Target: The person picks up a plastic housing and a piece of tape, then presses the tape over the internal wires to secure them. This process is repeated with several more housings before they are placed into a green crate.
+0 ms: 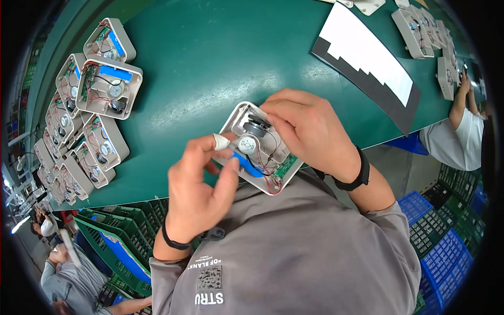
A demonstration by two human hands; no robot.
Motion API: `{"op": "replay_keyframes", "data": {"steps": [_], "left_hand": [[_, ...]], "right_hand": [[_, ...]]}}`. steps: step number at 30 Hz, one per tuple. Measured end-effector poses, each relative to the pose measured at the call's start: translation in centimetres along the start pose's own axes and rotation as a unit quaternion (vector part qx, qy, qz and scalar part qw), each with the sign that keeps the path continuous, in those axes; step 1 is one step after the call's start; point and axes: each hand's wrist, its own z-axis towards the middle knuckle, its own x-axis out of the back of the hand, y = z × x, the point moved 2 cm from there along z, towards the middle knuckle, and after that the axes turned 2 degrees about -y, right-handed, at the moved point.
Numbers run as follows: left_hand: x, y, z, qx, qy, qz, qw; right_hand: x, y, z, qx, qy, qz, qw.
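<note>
A light grey plastic housing (272, 185) lies tilted in front of me, its inside facing up. It contains a round silver motor (247, 145), a black round part (256, 126), a blue battery pack (248, 165), a green circuit board (286, 166) and thin red and black wires. My left hand (202, 181), with white tape on one finger, is closed at the housing's left side near the battery; what its fingertips pinch is too small to tell. My right hand (312, 131) is closed on the housing's far right rim, beside the black part.
Similar open housings (109, 86) are stacked at the left of the green table (210, 58); more housings (415, 34) stand far right. A white and black sheet (362, 65) lies at the right. Green crates (118, 236) and blue crates (443, 262) flank me. Other people are nearby on both sides.
</note>
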Motion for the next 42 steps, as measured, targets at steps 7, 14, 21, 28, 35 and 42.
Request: {"op": "replay_keyframes", "data": {"steps": [7,14,21,28,35,42], "left_hand": [[1.0,-1.0,5.3,-0.29,-0.012,0.222,0.931],[1.8,0.1,6.6,-0.242,-0.119,0.266,0.925],[1.6,1.8,7.7,-0.318,-0.198,0.358,0.855],[1.6,0.4,7.7,-0.348,-0.215,0.337,0.848],[1.2,-0.5,7.5,-0.356,-0.213,0.279,0.866],[1.0,-0.2,7.9,-0.343,-0.223,0.281,0.868]], "right_hand": [[0.1,-0.1,1.6,0.027,-0.041,0.02,0.999],[0.2,-2.6,-2.2,0.009,0.023,0.01,1.0],[-2.0,-2.5,-2.8,0.018,0.041,-0.088,0.995],[-1.8,-2.4,-2.8,0.011,0.018,-0.04,0.999],[-2.5,-1.7,-3.5,0.032,0.078,-0.026,0.996],[-2.7,-1.5,-3.6,0.042,0.093,-0.032,0.994]]}}
